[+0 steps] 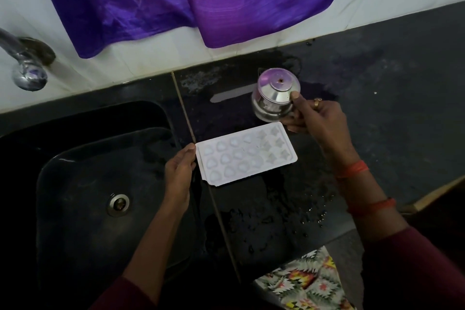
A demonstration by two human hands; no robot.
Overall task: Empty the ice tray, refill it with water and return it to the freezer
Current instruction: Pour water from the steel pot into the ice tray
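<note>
Ice tray (245, 155) on wet black counter (377, 108)

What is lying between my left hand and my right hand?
In the head view, the white ice tray lies flat between them: left hand holds its sink-side end, right hand holds a steel pot.
</note>
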